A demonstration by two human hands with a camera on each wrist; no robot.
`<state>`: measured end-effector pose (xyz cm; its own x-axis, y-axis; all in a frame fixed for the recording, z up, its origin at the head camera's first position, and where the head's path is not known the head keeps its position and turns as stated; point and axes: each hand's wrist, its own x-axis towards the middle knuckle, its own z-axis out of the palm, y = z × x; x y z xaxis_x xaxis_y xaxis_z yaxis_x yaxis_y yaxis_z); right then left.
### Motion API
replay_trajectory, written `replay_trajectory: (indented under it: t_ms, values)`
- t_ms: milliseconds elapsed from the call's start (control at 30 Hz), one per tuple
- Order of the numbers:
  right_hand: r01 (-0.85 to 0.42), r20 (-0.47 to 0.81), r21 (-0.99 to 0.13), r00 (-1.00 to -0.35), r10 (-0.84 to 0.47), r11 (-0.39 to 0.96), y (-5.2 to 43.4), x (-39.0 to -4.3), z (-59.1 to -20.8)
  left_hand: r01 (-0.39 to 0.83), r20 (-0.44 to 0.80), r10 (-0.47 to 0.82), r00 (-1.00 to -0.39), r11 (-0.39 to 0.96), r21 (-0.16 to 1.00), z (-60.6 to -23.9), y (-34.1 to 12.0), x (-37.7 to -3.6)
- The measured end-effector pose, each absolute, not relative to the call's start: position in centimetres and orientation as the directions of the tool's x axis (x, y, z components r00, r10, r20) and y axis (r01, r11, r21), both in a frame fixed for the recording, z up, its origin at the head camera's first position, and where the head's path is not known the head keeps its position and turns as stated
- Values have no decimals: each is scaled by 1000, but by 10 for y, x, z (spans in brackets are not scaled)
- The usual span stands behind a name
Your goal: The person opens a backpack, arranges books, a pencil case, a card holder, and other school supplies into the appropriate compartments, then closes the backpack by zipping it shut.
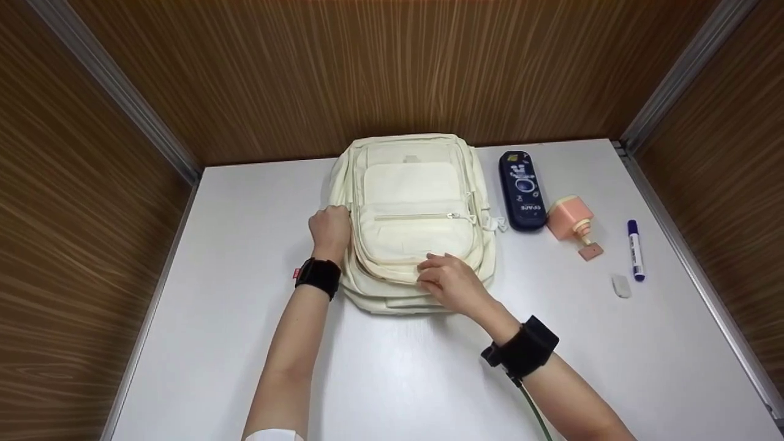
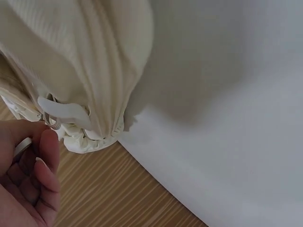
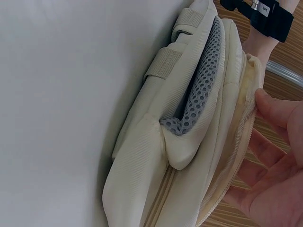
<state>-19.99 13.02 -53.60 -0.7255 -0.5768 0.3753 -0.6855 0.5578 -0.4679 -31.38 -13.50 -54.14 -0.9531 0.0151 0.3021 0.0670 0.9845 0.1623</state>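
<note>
A cream backpack (image 1: 416, 220) lies flat on the white table (image 1: 245, 245), front pocket up, its long axis running straight away from the person, top end toward the far wall. The left hand (image 1: 329, 229) sits against the bag's left edge at about mid-length; the left wrist view shows its fingers (image 2: 45, 161) curled, pinching a pale zip pull (image 2: 64, 111) on that side seam. The right hand (image 1: 450, 282) rests on the near end of the front pocket, and its fingers (image 3: 274, 111) are bent over the open lip of the zipped seam (image 3: 236, 156), thumb on top, pressing the fabric down. So the zip track runs from the left fingers round the near end of the bag toward the right fingers; the left hand is the nearer one to the pull.

What is inside the bag cannot be seen: the seam gapes only slightly and shows cream lining. Grey mesh padding (image 3: 201, 85) shows on the underside against the table.

Well to the right of the right fingers, apart from the bag, lie a dark blue pencil case (image 1: 522, 190), a peach pump bottle (image 1: 572, 220) on its side, a blue marker (image 1: 635, 248) and a small white eraser (image 1: 621, 285)
</note>
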Motion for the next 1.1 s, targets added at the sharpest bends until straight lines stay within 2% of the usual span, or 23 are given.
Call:
replay_trajectory:
  t_ms: [267,467,633,733,867,1000,1100]
  values:
    - [-683,361,-477,-726,-585,553,129,-199,-538,34,267,-16,-964,983,182,-538,-134,-323]
    - [-643,325,-506,-759,-563,575,128,-200,-539,25,193,-17,-981,977,211,-538,-128,-320]
    - [-608,312,-508,-790,-528,610,126,-200,-537,28,234,-27,-972,973,227,-534,-122,-311]
    - [-597,307,-506,-799,-518,622,125,-200,-535,110,299,35,-954,966,235,-532,-119,-302]
    - [-580,302,-506,-813,-499,638,125,-200,-531,322,351,216,-911,904,281,-525,-114,-285]
    - [-565,297,-510,-823,-483,649,125,-201,-525,524,347,408,-845,761,382,-520,-110,-263]
    - [-561,297,-507,-826,-478,654,125,-202,-521,611,317,522,-792,676,412,-519,-109,-248]
